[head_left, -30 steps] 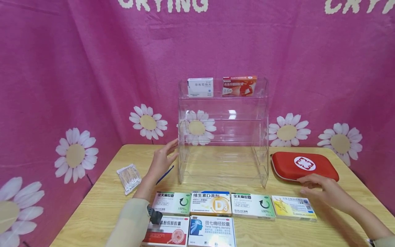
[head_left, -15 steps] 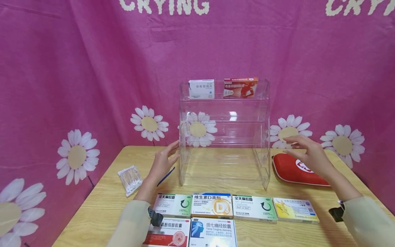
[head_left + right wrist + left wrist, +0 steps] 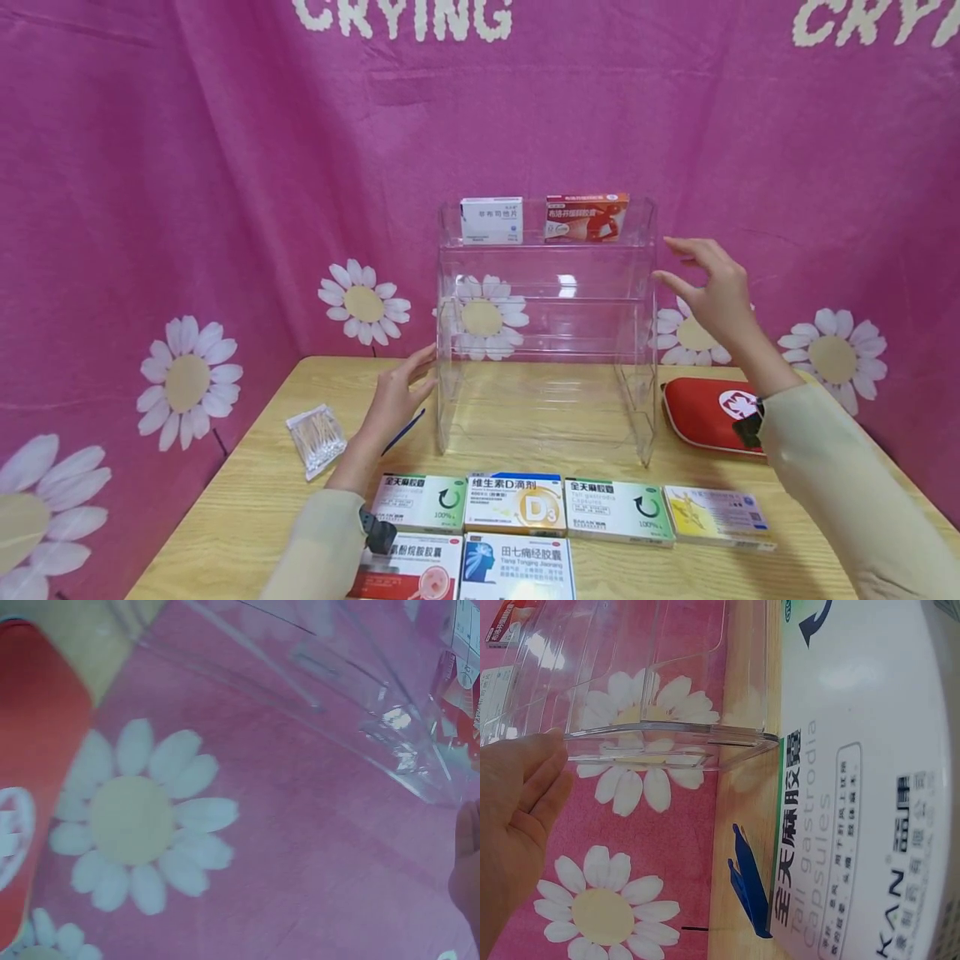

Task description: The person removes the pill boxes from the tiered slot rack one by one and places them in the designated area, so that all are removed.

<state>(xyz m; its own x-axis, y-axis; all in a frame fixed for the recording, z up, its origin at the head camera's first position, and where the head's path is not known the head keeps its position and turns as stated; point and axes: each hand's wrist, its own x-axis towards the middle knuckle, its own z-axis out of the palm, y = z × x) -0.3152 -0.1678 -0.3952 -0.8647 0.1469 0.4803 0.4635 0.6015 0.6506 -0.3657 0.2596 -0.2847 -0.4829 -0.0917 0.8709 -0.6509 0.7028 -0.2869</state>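
Note:
A clear tiered display rack stands on the table, with a white medicine box and a red medicine box upright on its top tier. My left hand rests its fingertips against the rack's left side; the left wrist view shows these fingers extended along the clear edge. Beside the rack's upper right side is my right hand, thumb and fingers spread apart and nothing between them. Whether its fingertips touch the panel, I cannot tell. Only part of the right hand shows in the right wrist view.
In front of the rack lie several medicine boxes in two rows, among them a vitamin D box and a yellow-white box. A red first-aid case is at right. Blue tweezers and a cotton swab pack are at left.
From over the red first-aid case, my right hand has risen up and leftward to the rack's upper right side. My left hand keeps its place at the rack's left side.

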